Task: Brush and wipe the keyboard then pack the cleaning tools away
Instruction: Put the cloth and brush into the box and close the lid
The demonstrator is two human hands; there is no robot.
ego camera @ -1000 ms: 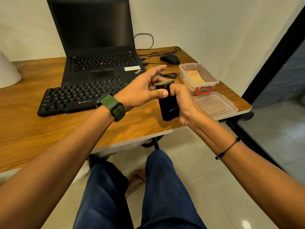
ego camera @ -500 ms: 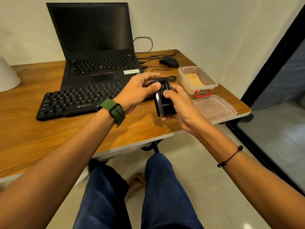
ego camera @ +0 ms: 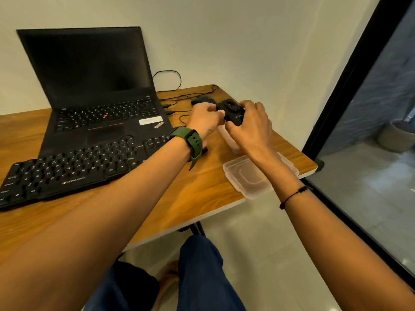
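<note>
Black brush case [ego camera: 231,113] gripped by both hands [ego camera: 205,121] [ego camera: 249,126], seemingly over the clear box near the table's far-right edge [ego camera: 258,198].

Both hands carried the black rectangular brush case [ego camera: 232,113] away from the near worktop edge toward 1 o'clock; it's now over the clear plastic container [ego camera: 226,134], which the hands mostly hide. Bristles that stuck out the top a second ago are gone, top end looks closed. Left hand [ego camera: 205,120], earlier splayed at the bristle end, now has its grip pinching the case's left side. Right hand [ego camera: 249,124] went from gripping the case from the side to wrapping it from the right. Case tilted from upright to leaning.
</note>
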